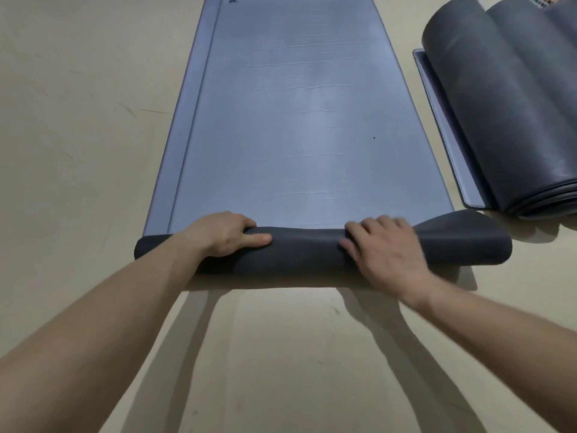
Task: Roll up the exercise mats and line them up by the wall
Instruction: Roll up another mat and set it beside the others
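Note:
A long blue-grey exercise mat [296,114] lies flat on the floor, stretching away from me. Its near end is curled over into a short dark roll [306,254]. My left hand [224,235] grips the roll left of centre, fingers curled over its top and thumb along the front. My right hand [387,248] grips the roll right of centre, fingers bent over its crest. The roll's right end flares looser than its left end. At the right, a rolled dark mat [505,114] lies on the floor with its loose flat end [443,126] sticking out beside it.
A second dark roll [549,35] lies behind the first at the top right. The beige floor [78,120] spreads to the left and in front of me, lightly scuffed. My forearms cast shadows on the floor near me.

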Demonstrator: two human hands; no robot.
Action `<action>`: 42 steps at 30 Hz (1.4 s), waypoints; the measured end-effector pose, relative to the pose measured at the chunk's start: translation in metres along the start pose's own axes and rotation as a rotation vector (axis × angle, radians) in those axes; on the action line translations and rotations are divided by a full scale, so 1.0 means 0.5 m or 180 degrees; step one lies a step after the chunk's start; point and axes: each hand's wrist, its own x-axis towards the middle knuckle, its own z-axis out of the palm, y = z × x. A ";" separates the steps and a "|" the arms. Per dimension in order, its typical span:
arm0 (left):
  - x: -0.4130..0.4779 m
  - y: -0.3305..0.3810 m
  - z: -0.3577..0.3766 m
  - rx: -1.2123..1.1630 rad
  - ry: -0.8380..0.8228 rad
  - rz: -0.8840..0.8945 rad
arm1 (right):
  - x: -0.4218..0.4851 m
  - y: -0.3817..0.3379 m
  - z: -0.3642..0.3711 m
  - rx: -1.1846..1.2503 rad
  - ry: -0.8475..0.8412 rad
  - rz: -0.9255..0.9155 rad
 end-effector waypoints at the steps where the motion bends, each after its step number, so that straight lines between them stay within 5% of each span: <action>1: 0.002 0.004 -0.002 0.0073 -0.0001 -0.0057 | -0.012 -0.013 0.004 -0.0101 -0.0023 -0.0001; 4: 0.001 0.019 -0.004 0.0583 0.0259 -0.0230 | 0.012 0.000 0.006 -0.0273 -0.0735 -0.0110; 7: -0.009 0.040 0.047 0.1243 0.1947 0.0251 | 0.076 0.033 -0.005 -0.0182 -0.0874 -0.0303; 9: -0.034 0.070 0.116 0.1265 0.2505 0.0591 | 0.109 0.044 0.004 -0.0081 -0.1006 -0.0474; 13: -0.040 0.075 0.174 0.1413 0.1820 0.0369 | 0.166 0.049 0.001 0.0350 -0.1335 -0.0163; 18: 0.005 0.054 0.079 0.0815 0.1405 0.0621 | 0.092 0.009 0.033 0.0115 0.0154 -0.0155; 21: 0.019 0.043 0.049 0.0695 0.1136 0.0595 | 0.058 0.018 0.050 -0.0195 -0.0269 -0.0306; 27: 0.014 0.034 0.082 0.1445 0.1870 0.0065 | 0.177 0.041 -0.007 0.0229 -0.1175 -0.0209; 34: -0.015 0.048 0.003 0.1032 0.1015 0.0145 | 0.172 0.040 -0.085 0.0740 -0.2144 -0.0071; 39: -0.009 0.056 -0.034 0.0799 0.0383 0.0078 | 0.010 0.004 -0.001 -0.0222 -0.0533 0.0060; 42: -0.004 0.060 -0.035 0.0723 0.0444 0.0045 | 0.041 0.027 0.005 -0.0218 -0.0468 -0.0030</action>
